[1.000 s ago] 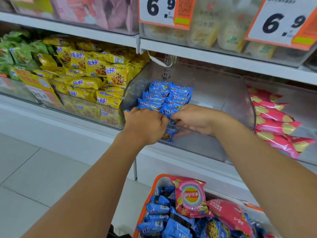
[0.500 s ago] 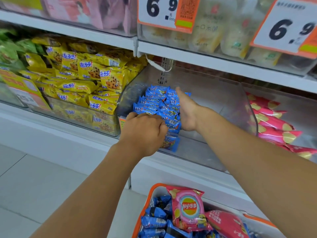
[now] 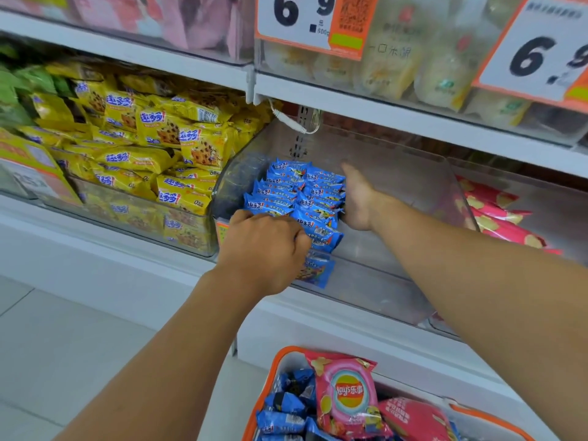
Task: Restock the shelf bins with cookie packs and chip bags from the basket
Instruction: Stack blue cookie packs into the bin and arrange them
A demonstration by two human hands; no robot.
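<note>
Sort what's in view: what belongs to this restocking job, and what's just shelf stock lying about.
Job: blue cookie packs in the clear bin, left hand, right hand, basket, pink chip bag.

Not the job: yellow cookie packs, green packs, price tags.

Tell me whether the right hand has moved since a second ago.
Yes. The right hand has gone deeper into the clear bin, from its front edge to the right side of the blue cookie packs.
</note>
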